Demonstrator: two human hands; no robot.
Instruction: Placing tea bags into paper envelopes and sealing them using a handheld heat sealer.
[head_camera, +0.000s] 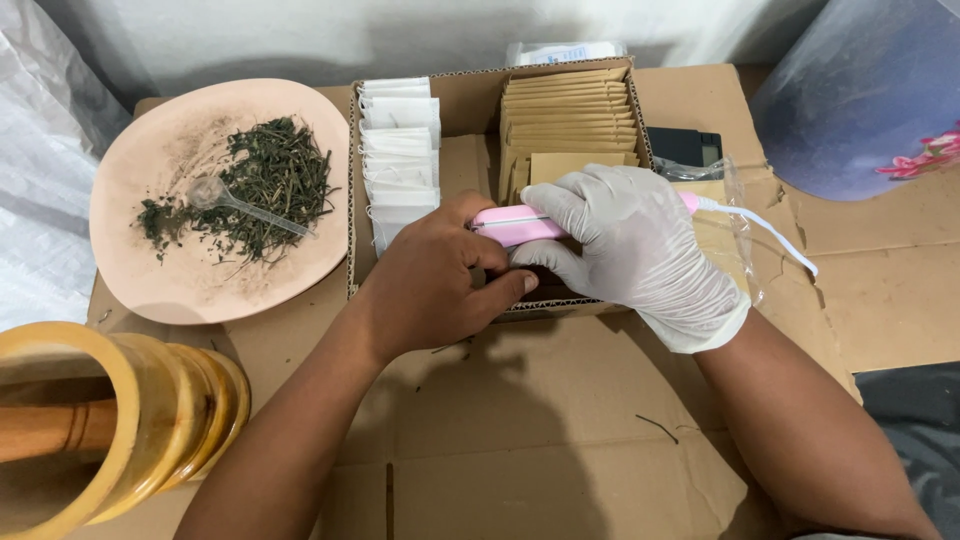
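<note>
My right hand (635, 250), in a white glove, grips a small pink heat sealer (520, 224) with a white cord (770, 232), held over the front of a shallow cardboard box (465, 100). My bare left hand (435, 275) pinches something small just under the sealer's tip; what it holds is hidden by the fingers. Inside the box, white filter bags (400, 150) stand in a row on the left and tan paper sachets (568, 115) on the right.
A pink plate (130, 190) at the left holds dried green herbs (270, 185) and a clear plastic spoon (235, 205). A yellow mortar (150, 410) with a wooden pestle (45, 430) stands front left. A black scale (685, 148) and a blue-grey container (865, 90) sit at the right on flattened cardboard (540, 430).
</note>
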